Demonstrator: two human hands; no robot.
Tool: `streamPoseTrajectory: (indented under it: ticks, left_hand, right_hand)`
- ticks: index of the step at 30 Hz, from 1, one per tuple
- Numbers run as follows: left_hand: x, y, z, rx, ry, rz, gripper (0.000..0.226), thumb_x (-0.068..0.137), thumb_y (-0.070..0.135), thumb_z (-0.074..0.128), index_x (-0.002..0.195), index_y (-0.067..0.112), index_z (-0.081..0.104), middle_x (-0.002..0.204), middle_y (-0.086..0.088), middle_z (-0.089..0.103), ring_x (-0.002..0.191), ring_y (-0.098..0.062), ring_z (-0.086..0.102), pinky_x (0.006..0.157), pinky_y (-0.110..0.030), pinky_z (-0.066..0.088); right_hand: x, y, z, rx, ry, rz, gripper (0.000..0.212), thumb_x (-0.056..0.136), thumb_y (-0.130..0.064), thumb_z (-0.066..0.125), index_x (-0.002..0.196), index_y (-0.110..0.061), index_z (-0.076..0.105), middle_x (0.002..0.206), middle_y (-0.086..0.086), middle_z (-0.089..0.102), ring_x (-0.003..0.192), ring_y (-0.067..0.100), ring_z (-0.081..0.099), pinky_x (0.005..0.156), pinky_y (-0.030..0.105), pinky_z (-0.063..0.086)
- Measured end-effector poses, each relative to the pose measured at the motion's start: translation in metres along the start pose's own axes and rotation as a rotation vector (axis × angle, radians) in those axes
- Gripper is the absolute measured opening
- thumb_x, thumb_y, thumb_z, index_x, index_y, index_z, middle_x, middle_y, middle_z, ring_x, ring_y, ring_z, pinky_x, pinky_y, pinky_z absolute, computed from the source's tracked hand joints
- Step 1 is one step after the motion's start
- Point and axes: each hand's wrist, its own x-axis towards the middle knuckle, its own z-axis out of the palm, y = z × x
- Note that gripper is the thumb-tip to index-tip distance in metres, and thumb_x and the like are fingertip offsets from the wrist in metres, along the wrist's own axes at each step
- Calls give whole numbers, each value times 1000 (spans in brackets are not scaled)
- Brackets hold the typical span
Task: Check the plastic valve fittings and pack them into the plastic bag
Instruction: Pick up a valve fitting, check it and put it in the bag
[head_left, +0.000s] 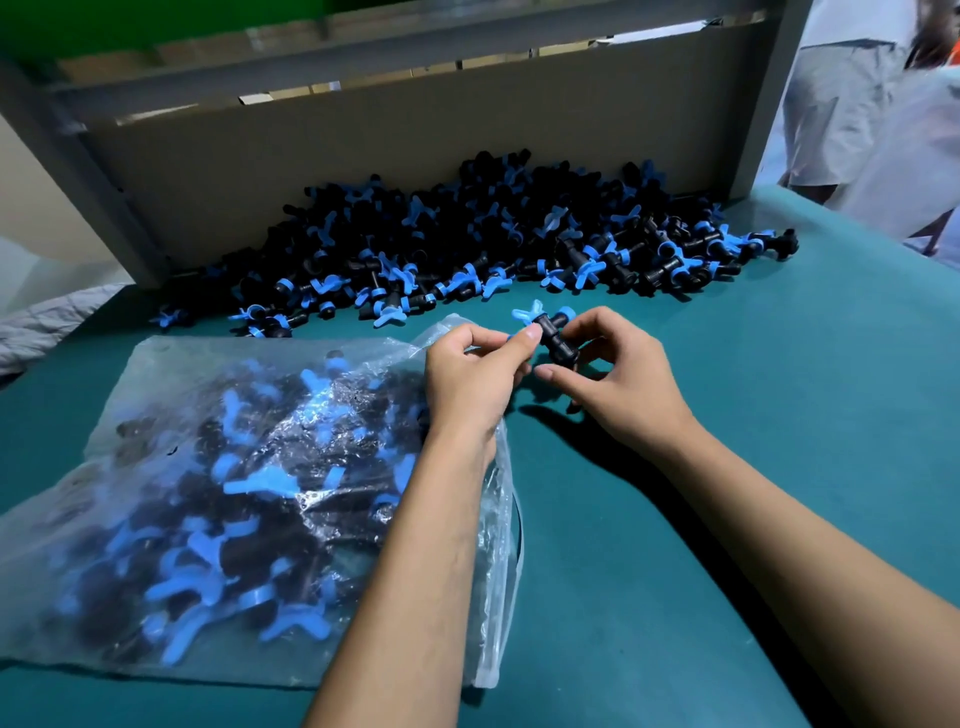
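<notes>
A black valve fitting (551, 332) with blue wing handles is held just above the table between both hands. My left hand (475, 371) pinches its blue handle end with thumb and forefinger. My right hand (618, 374) curls its fingers round the black body from the right. A clear plastic bag (156, 405) lies flat at the left, holding several black and blue fittings; its open mouth faces right under my left wrist. A large pile of loose fittings (493, 244) lies behind the hands.
The green table (753, 415) stretches bare to the right and front. A grey cardboard panel (415, 150) in a metal frame stands behind the pile. A person in light clothing (872, 104) stands at the far right.
</notes>
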Motion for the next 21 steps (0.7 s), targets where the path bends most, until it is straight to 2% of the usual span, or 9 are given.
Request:
streamPoseTrajectory:
  ticks: [2, 4, 6, 8, 11, 14, 17, 21]
  left_hand:
    - [-3, 3, 0, 39, -35, 29, 26, 80, 21, 87, 81, 5, 67, 79, -16, 75, 62, -15, 66, 65, -28, 53]
    - [-5, 5, 1, 125, -50, 106, 30, 84, 33, 83, 79, 8, 67, 78, -10, 76, 65, -13, 66, 66, -29, 53]
    - [-5, 7, 0, 332, 13, 246, 38, 89, 47, 74, 74, 13, 65, 72, 1, 72, 66, -11, 62, 67, -29, 49]
    - [-6, 9, -3, 593, 112, 403, 38, 93, 49, 66, 72, 18, 61, 72, 8, 65, 75, -13, 59, 71, -31, 44]
    - [-6, 10, -8, 974, 221, 513, 26, 85, 45, 74, 88, 25, 58, 99, 4, 52, 109, -22, 45, 81, -25, 33]
    - [-6, 10, -10, 1191, 218, 497, 50, 69, 33, 89, 104, 31, 54, 115, 2, 35, 115, -22, 31, 78, -25, 32]
    - [-7, 13, -10, 1258, 218, 457, 64, 67, 4, 80, 116, 31, 50, 125, -4, 30, 116, -25, 30, 74, -26, 34]
    - [-8, 21, -13, 1180, 224, 459, 62, 68, -8, 66, 116, 27, 50, 123, -5, 33, 112, -26, 34, 80, -29, 41]
  right_hand:
    - [0, 0, 0, -49, 66, -56, 29, 76, -25, 88, 94, -22, 66, 87, -11, 71, 83, 8, 68, 75, 22, 55]
    - [1, 1, 0, -3, 104, -25, 21, 80, -19, 85, 94, -19, 70, 86, -9, 73, 81, 6, 70, 72, 16, 54]
    - [1, -1, 0, 210, 95, 102, 12, 86, -13, 79, 95, -13, 71, 85, 2, 75, 76, 13, 74, 64, 22, 57]
    - [2, -6, -3, 503, 93, 244, 5, 92, -9, 72, 96, -7, 69, 85, 14, 76, 73, 24, 75, 58, 28, 58]
    - [5, -9, -13, 773, 87, 379, 8, 99, -10, 61, 95, -5, 65, 85, 21, 75, 65, 23, 72, 55, 24, 55]
    - [8, -10, -19, 901, 81, 450, 18, 104, -16, 52, 98, -3, 62, 87, 22, 75, 60, 18, 67, 53, 20, 53]
    - [9, -8, -20, 932, 87, 463, 18, 104, -18, 52, 101, -3, 61, 90, 22, 75, 61, 17, 67, 53, 20, 53]
    - [9, -4, -21, 908, 74, 434, 11, 99, -14, 59, 102, -5, 63, 90, 21, 74, 63, 19, 67, 54, 23, 54]
